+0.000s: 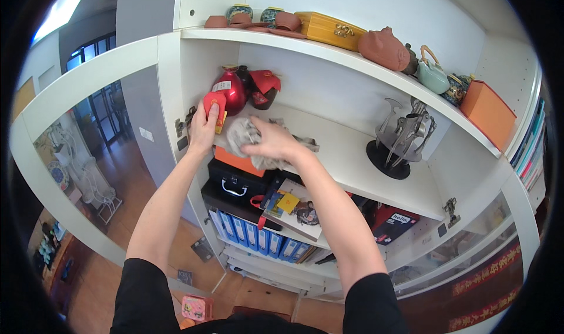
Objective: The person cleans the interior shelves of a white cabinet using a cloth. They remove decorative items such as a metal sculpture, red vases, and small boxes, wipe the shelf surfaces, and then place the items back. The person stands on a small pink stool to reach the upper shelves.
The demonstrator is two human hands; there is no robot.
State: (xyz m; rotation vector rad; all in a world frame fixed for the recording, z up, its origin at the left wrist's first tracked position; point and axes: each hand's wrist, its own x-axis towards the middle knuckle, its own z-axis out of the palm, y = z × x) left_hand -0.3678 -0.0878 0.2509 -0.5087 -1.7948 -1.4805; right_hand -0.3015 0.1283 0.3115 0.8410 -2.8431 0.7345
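My left hand (203,129) grips a small red box (214,101) at the left front of the middle shelf (335,158). A yellow and red packet (221,122) shows just beside those fingers; whether it is held too, I cannot tell. In my right hand (275,141) is a crumpled grey-white cloth (242,133), blurred, over the shelf's front edge. Behind my left hand stands a shiny red bottle (230,89) with a pale label. A dark jar with a red cloth cover (265,87) and a small black bottle (243,75) are next to it.
On the top shelf are clay teaware, a wooden box (328,28), a teapot (432,76) and an orange box (488,114). A metal utensil stand (398,140) occupies the middle shelf's right. Below are a black case (233,182), books and blue binders (251,236). Glass doors (83,158) stand ajar.
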